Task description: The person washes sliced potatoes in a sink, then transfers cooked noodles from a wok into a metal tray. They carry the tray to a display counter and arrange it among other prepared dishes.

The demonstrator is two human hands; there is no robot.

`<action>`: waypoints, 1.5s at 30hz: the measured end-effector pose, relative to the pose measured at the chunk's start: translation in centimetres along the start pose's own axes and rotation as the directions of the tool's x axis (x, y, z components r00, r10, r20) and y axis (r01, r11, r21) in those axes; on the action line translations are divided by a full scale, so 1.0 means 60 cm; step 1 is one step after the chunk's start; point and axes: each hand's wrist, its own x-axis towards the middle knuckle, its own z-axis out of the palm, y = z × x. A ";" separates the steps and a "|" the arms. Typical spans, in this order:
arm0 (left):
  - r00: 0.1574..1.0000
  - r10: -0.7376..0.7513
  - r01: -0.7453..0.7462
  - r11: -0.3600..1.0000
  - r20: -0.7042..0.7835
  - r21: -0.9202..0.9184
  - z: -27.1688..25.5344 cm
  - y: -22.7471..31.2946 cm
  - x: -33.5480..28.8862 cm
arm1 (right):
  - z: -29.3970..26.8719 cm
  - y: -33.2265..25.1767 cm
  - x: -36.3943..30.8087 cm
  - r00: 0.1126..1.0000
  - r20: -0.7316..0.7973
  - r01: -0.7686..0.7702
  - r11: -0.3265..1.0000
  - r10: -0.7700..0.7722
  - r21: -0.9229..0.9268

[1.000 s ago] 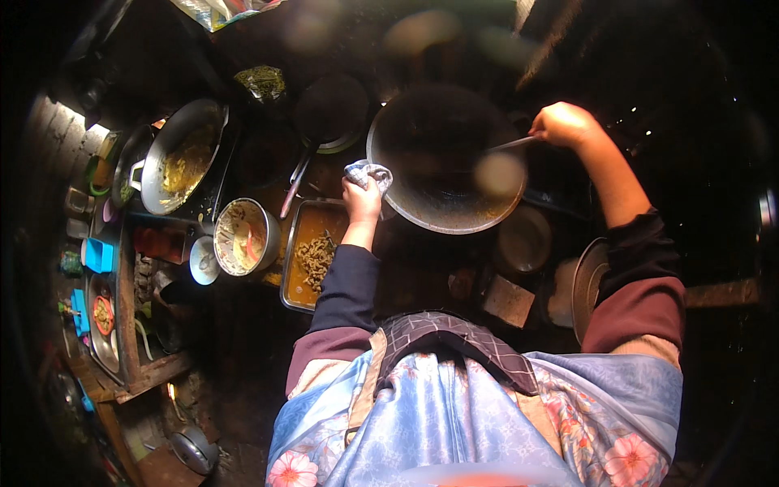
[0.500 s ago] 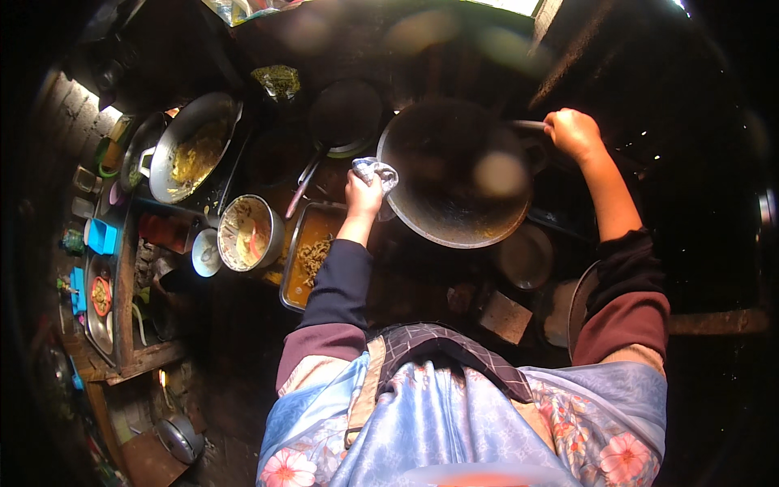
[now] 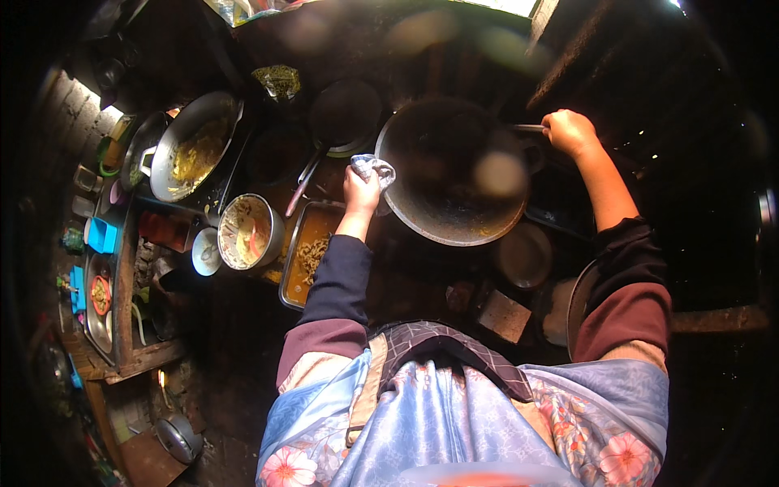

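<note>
A large dark wok (image 3: 454, 231) stands in front of me, its inside mostly in shadow. My left hand (image 3: 361, 193) is closed around a bunched pale cloth (image 3: 373, 169) at the wok's left rim; whether a wok handle lies under the cloth is hidden. Beyond the right rim, my right hand (image 3: 570, 131) grips the light handle (image 3: 529, 127) of a long utensil. That handle points left over the wok, and its far end is lost in the dark, so its kind does not show.
Left of the wok lie a dark frying pan (image 3: 346, 114), a tray of brownish liquid and food (image 3: 286, 272), a mixing bowl (image 3: 274, 235) and a small pale bowl (image 3: 206, 252). A white-handled pan (image 3: 166, 183) with yellow residue is farther left. A block (image 3: 504, 316) sits nearer me.
Both hands have shifted very slightly left, and the wok has moved a little with them. Each hand keeps its grip.
</note>
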 end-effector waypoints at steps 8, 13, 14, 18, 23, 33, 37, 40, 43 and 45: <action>1.000 -0.005 0.006 1.000 0.009 -0.018 -0.003 -0.001 -0.001 | 0.055 -0.030 -0.016 0.982 0.189 -0.021 0.990 -0.006 0.138; 0.999 -0.007 0.007 1.000 0.047 -0.008 -0.012 0.002 -0.003 | 0.016 0.033 -0.071 0.915 0.402 0.011 1.000 -0.014 0.008; 0.998 -0.027 0.027 1.000 0.061 0.001 -0.016 0.005 -0.003 | 0.018 0.037 -0.085 0.860 0.511 -0.051 0.994 -0.006 0.098; 0.986 -0.058 0.047 0.996 0.158 0.073 -0.026 0.019 0.000 | 0.119 -0.034 -0.122 0.803 0.590 -0.269 0.832 -0.085 0.485; 0.958 -0.139 0.075 0.966 0.252 0.246 -0.036 0.028 0.009 | 0.250 -0.131 -0.107 0.947 0.320 -0.256 0.653 0.022 0.713; 0.976 -0.105 0.060 0.972 0.191 0.226 -0.039 0.016 0.003 | 0.317 -0.177 -0.116 0.985 0.078 -0.153 0.573 0.154 0.806; 0.975 -0.098 0.066 0.985 0.200 0.161 -0.039 0.011 -0.007 | 0.304 -0.204 -0.104 0.956 -0.017 -0.138 0.500 0.293 0.855; 0.968 -0.125 0.117 0.992 0.218 0.049 -0.051 0.018 -0.022 | 0.258 -0.220 -0.083 0.926 -0.050 -0.108 0.388 0.375 0.915; 0.979 -0.082 0.099 0.992 0.187 -0.082 -0.092 0.028 -0.047 | 0.193 -0.221 -0.083 0.900 -0.198 0.069 0.321 0.387 0.944; 0.965 -0.168 0.184 0.981 0.202 -0.062 -0.157 0.028 -0.068 | 0.149 -0.221 -0.107 0.930 -0.201 0.114 0.281 0.306 0.953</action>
